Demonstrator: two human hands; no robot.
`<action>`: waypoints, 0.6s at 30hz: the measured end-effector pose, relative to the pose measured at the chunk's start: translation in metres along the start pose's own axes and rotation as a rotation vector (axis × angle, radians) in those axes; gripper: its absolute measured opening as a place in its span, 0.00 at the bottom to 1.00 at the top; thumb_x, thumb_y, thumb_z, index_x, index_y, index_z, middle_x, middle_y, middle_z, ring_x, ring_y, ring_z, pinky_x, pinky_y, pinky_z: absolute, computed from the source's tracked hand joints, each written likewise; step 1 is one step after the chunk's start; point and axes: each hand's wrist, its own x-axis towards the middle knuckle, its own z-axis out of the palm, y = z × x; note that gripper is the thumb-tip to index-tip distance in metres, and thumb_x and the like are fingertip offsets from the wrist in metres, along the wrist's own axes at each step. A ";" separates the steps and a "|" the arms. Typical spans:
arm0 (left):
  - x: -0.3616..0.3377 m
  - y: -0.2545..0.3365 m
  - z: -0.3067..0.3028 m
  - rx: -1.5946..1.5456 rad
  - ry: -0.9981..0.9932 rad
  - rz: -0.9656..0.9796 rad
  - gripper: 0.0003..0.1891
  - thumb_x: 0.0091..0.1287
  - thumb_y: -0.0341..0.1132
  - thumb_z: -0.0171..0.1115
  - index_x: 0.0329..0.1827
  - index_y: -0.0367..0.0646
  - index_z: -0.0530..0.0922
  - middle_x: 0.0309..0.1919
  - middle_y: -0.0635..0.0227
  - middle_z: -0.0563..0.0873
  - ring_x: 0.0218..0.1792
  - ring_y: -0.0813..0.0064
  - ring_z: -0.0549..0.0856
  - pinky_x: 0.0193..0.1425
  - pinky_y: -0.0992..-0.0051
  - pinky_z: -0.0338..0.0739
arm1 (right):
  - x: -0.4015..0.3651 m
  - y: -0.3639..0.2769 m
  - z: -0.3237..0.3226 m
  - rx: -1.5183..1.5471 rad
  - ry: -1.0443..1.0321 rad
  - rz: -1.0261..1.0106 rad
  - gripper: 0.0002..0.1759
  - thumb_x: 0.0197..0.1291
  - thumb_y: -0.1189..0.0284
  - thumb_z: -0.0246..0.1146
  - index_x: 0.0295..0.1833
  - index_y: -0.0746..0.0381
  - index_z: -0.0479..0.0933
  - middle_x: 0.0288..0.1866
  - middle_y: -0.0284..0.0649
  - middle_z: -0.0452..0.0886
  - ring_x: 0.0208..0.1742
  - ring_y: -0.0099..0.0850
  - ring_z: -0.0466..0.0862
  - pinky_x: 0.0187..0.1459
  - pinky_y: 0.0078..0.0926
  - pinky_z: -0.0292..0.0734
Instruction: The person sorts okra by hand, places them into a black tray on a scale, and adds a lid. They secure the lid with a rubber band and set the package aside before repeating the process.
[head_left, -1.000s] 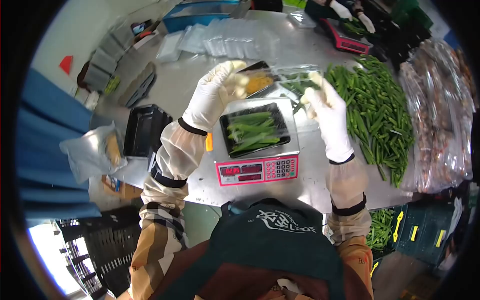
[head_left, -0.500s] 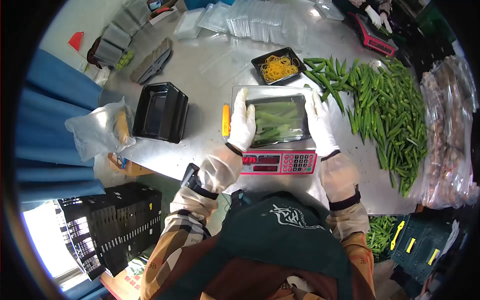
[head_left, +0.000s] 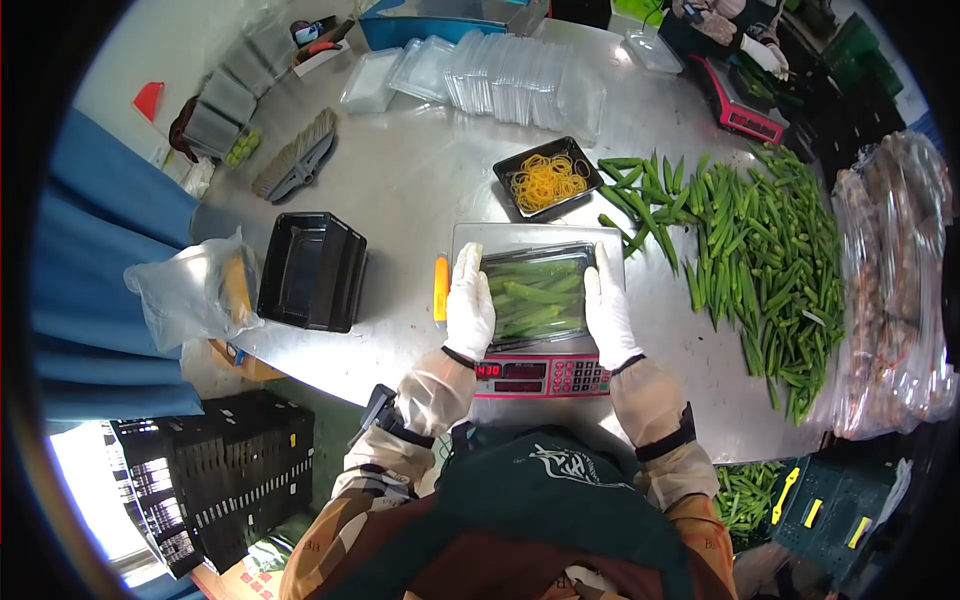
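Note:
A black tray of okra under a clear lid (head_left: 540, 294) lies on the metal pan of a red digital scale (head_left: 540, 376). My left hand (head_left: 469, 305), in a white glove, presses along the tray's left side with fingers stretched forward. Against the right side lies my right hand (head_left: 609, 312), also gloved, so the tray sits between both palms. Red digits glow on the scale's display. An orange-handled cutter (head_left: 441, 288) is beside the pan on the left. Just beyond the scale stands a black tray of yellow rubber bands (head_left: 548, 183).
Loose okra (head_left: 765, 270) covers the right side, bordered by plastic-wrapped bundles (head_left: 885, 290). Stacked black trays (head_left: 312, 270), a plastic bag (head_left: 195, 290) and a brush (head_left: 297, 160) are left. Clear lids (head_left: 510, 80) line the back. Another person's gloved hand (head_left: 762, 55) is near a second scale (head_left: 745, 110).
My right hand has come inward against the tray's side, and the tray sits slightly further left on the pan. The display's digits differ. The whole view has shifted with my head.

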 end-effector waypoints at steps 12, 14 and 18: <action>-0.008 0.016 -0.016 0.578 0.003 0.301 0.26 0.73 0.27 0.51 0.75 0.40 0.63 0.73 0.59 0.68 0.71 0.62 0.69 0.74 0.67 0.60 | -0.022 -0.022 -0.027 0.247 -0.046 0.179 0.28 0.78 0.62 0.45 0.76 0.65 0.59 0.75 0.48 0.66 0.75 0.37 0.65 0.74 0.29 0.55; -0.032 0.030 -0.019 0.537 0.093 0.275 0.28 0.73 0.27 0.53 0.76 0.42 0.61 0.62 0.56 0.76 0.64 0.65 0.74 0.69 0.67 0.66 | -0.034 0.003 -0.023 0.226 0.049 0.153 0.27 0.77 0.61 0.47 0.75 0.64 0.62 0.69 0.45 0.73 0.67 0.32 0.72 0.68 0.26 0.63; -0.073 0.029 -0.046 0.135 0.054 -0.274 0.18 0.74 0.31 0.57 0.65 0.40 0.69 0.44 0.66 0.82 0.41 0.76 0.84 0.44 0.79 0.80 | -0.065 0.021 -0.038 0.401 0.008 0.452 0.22 0.73 0.62 0.57 0.66 0.61 0.73 0.50 0.38 0.83 0.43 0.24 0.81 0.43 0.23 0.76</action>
